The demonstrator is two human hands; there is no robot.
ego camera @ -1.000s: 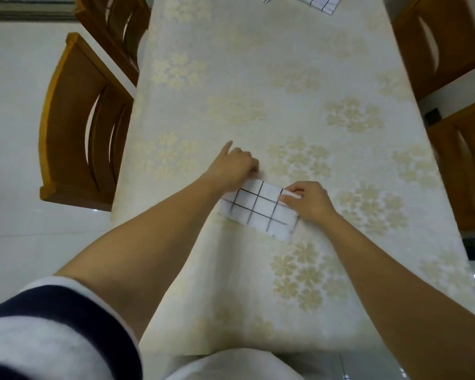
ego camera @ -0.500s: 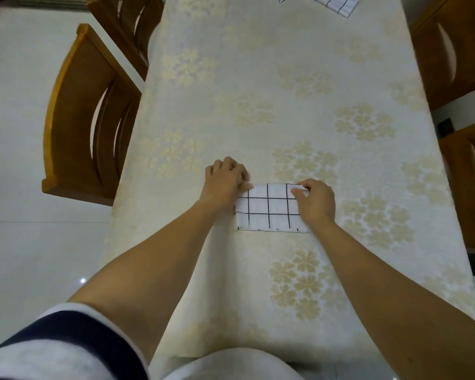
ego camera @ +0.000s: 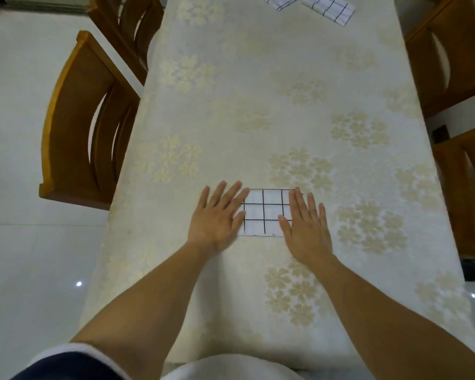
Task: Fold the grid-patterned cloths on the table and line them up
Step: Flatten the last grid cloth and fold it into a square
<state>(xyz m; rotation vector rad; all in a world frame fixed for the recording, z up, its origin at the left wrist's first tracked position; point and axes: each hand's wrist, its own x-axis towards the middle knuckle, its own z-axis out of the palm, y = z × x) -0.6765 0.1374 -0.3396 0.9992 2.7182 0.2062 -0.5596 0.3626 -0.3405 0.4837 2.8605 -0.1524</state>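
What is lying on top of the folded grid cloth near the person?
The left hand and the right hand rest flat on the folded cloth, one at each end. Only its middle shows; the ends are covered.

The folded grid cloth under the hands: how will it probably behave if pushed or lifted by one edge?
The folded grid cloth lies thin and flat, so probably light and floppy; lifted by one edge it would likely sag open. Pushed over the woven-looking tablecloth, it may wrinkle rather than slide.
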